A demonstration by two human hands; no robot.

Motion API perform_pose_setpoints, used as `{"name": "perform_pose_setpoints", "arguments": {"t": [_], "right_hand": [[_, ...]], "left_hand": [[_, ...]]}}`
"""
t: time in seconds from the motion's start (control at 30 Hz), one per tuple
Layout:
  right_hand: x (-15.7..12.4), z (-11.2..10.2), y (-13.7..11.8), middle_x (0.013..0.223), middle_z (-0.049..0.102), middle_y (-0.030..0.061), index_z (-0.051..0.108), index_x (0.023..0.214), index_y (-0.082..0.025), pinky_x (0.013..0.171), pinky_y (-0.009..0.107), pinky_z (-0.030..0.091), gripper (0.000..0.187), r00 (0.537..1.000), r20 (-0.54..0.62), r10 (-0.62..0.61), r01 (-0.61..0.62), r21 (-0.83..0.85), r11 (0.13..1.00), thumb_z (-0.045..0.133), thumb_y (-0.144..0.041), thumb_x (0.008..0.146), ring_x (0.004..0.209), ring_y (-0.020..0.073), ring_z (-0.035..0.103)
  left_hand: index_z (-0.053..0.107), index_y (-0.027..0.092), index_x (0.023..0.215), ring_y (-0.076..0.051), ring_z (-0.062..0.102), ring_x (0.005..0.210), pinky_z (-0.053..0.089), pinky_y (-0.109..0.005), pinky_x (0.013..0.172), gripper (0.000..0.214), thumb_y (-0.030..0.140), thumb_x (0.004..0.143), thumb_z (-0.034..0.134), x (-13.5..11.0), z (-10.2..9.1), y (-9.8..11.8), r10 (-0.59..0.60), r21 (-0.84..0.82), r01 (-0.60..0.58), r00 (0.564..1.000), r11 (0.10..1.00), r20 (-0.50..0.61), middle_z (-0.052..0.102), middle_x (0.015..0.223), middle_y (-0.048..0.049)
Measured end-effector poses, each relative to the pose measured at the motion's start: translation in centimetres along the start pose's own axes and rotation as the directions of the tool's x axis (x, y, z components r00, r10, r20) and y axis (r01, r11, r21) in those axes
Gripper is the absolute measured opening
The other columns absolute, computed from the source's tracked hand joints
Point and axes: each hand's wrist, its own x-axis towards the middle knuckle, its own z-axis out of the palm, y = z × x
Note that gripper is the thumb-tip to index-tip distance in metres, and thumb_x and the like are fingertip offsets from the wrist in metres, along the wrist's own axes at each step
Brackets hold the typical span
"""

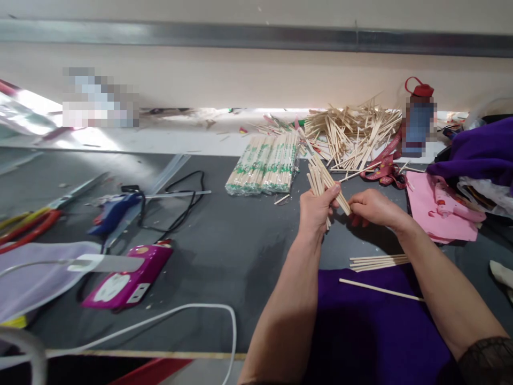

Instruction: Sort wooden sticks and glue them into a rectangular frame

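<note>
A loose bundle of pale wooden chopsticks is gripped in my left hand, the thumb pressed across them and the sticks fanned upward. Close by on the right, my right hand has curled fingers, with its fingertips at the lower ends of the bundle. Whether those fingers pinch a stick is hidden. Several chopsticks lie side by side below my right hand. A single chopstick rests on the purple cloth in front of me.
Plastic-wrapped chopstick packs lie left of my hands, with a heap of loose sticks behind. A red-capped bottle and pink cloth are at right. Leftward are a magenta power strip, scissors, and a white cable.
</note>
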Motion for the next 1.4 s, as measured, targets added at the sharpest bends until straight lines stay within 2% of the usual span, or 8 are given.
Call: {"name": "perform_pose_setpoints", "arguments": {"t": [0.4, 0.57, 0.67, 0.87, 1.0, 1.2, 1.3, 1.4], "right_hand": [[-0.1, -1.3, 1.1, 0.068, 0.065, 0.0016, 0.065, 0.081, -0.015, 0.041, 0.017, 0.039, 0.018, 0.991, -0.125, 0.052, -0.044, 0.064, 0.997, 0.048, -0.021, 0.080, 0.052, 0.0104, 0.059], [-0.3, -1.0, 1.0, 0.067, 0.063, -0.0003, 0.067, 0.071, -0.015, 0.057, 0.019, 0.040, 0.021, 0.971, -0.083, -0.225, 0.225, -0.007, 0.974, 0.053, -0.027, 0.079, 0.066, 0.0110, 0.056], [0.1, -0.8, 1.7, 0.072, 0.066, 0.0003, 0.073, 0.075, -0.015, 0.066, 0.022, 0.040, 0.019, 0.949, -0.085, -0.302, 0.301, -0.033, 0.953, 0.058, -0.027, 0.076, 0.071, 0.0127, 0.058], [0.6, -1.3, 3.3, 0.074, 0.069, -0.0012, 0.075, 0.074, -0.019, 0.068, 0.022, 0.042, 0.011, 0.981, -0.059, -0.186, 0.180, -0.087, 0.980, 0.067, -0.024, 0.069, 0.076, 0.0158, 0.061], [0.5, -1.1, 3.3, 0.072, 0.069, -0.0017, 0.075, 0.073, -0.020, 0.065, 0.021, 0.041, 0.010, 0.981, -0.066, -0.184, 0.171, -0.163, 0.972, 0.068, -0.024, 0.067, 0.074, 0.0157, 0.061], [0.1, -1.4, 3.2, 0.067, 0.066, -0.0015, 0.073, 0.072, -0.017, 0.063, 0.021, 0.039, 0.012, 0.986, -0.037, -0.161, 0.150, -0.211, 0.966, 0.065, -0.026, 0.070, 0.068, 0.0142, 0.058], [-0.7, -2.8, 3.0, 0.069, 0.066, -0.0017, 0.073, 0.077, -0.016, 0.064, 0.022, 0.039, 0.015, 0.984, -0.011, -0.180, 0.176, -0.145, 0.974, 0.067, -0.025, 0.067, 0.068, 0.0138, 0.056], [-1.9, -4.1, 2.0, 0.089, 0.068, 0.0013, 0.072, 0.098, -0.018, 0.068, 0.024, 0.042, 0.032, 0.959, -0.093, -0.268, 0.275, 0.072, 0.959, 0.067, -0.032, 0.070, 0.079, 0.0152, 0.058]], "left_hand": [[0.067, 0.010, 0.075, -0.004, 0.044, 0.038, 0.021, -0.015, 0.032, 0.039, 0.033, 0.047, 0.081, 0.6, -0.3, -0.1, -0.117, -0.105, 0.119, 0.993, 0.987, 0.020, 0.058, 0.051, 0.0013], [0.069, 0.010, 0.078, -0.004, 0.036, 0.034, 0.020, -0.016, 0.033, 0.036, 0.035, 0.053, 0.078, 0.0, -0.2, 0.1, -0.094, 0.016, 0.093, 0.989, 0.996, 0.110, 0.048, 0.039, 0.0046], [0.071, 0.011, 0.080, -0.005, 0.039, 0.037, 0.023, -0.017, 0.035, 0.034, 0.035, 0.056, 0.076, -0.4, -0.1, 0.1, -0.044, 0.105, 0.024, 0.980, 0.994, 0.196, 0.053, 0.045, 0.0025], [0.071, 0.012, 0.080, -0.011, 0.054, 0.054, 0.041, -0.021, 0.050, 0.030, 0.030, 0.057, 0.077, -0.7, 0.2, -0.9, -0.011, 0.195, -0.054, 0.948, 0.979, 0.319, 0.063, 0.062, -0.0010], [0.071, 0.012, 0.083, -0.010, 0.052, 0.052, 0.039, -0.021, 0.048, 0.031, 0.031, 0.059, 0.075, -0.7, 0.3, -1.4, -0.060, 0.210, -0.008, 0.947, 0.978, 0.315, 0.062, 0.060, -0.0003], [0.072, 0.012, 0.082, -0.010, 0.051, 0.052, 0.039, -0.022, 0.049, 0.029, 0.030, 0.060, 0.074, -0.6, -0.1, -1.5, -0.043, 0.284, -0.064, 0.933, 0.957, 0.357, 0.062, 0.061, -0.0009], [0.072, 0.013, 0.081, -0.013, 0.055, 0.059, 0.041, -0.023, 0.054, 0.027, 0.030, 0.060, 0.074, -0.6, -0.1, -1.6, -0.010, 0.303, -0.116, 0.923, 0.946, 0.385, 0.065, 0.068, -0.0026], [0.073, 0.014, 0.082, -0.015, 0.057, 0.065, 0.044, -0.025, 0.059, 0.026, 0.030, 0.062, 0.073, -0.7, 0.1, -1.6, 0.038, 0.317, -0.186, 0.906, 0.930, 0.421, 0.066, 0.071, -0.0032]]}}
